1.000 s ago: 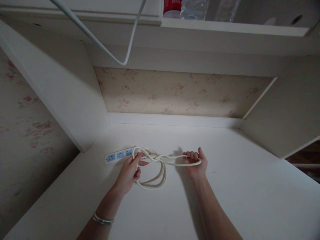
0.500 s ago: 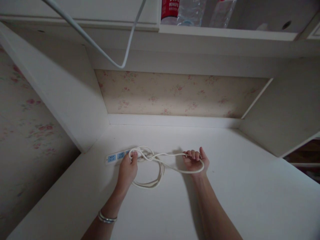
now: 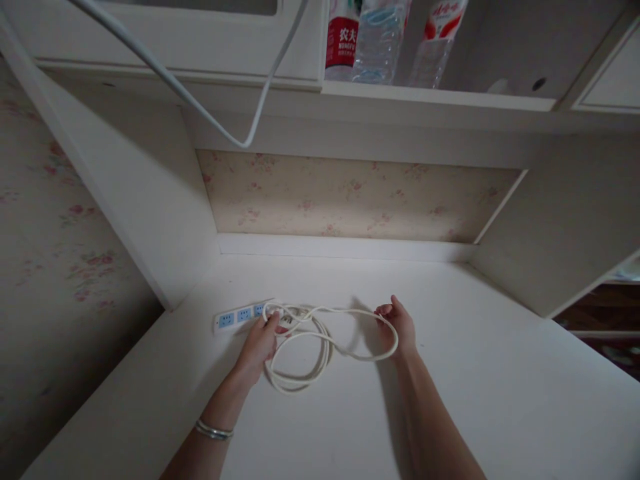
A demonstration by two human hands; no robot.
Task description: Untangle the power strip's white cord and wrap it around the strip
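A white power strip (image 3: 239, 315) with blue sockets lies on the white desk (image 3: 500, 400), near its left side wall. Its cream cable (image 3: 305, 360) is coiled in loose loops beside it. My left hand (image 3: 260, 343), a bracelet on its wrist, is closed on the cable where it meets the strip's end. My right hand (image 3: 397, 327) sits inside the far loop of the cable, fingers curled with the loop resting around it.
A shelf above holds three bottles (image 3: 380, 40). A white cord (image 3: 220, 120) hangs down in front of the upper cabinet. Floral wallpaper backs the desk recess, and white side panels close it in left and right.
My right hand has loosened and the loop it held has slackened and dropped toward the desk. The left hand stays at the strip's end. The view has tilted up a little.
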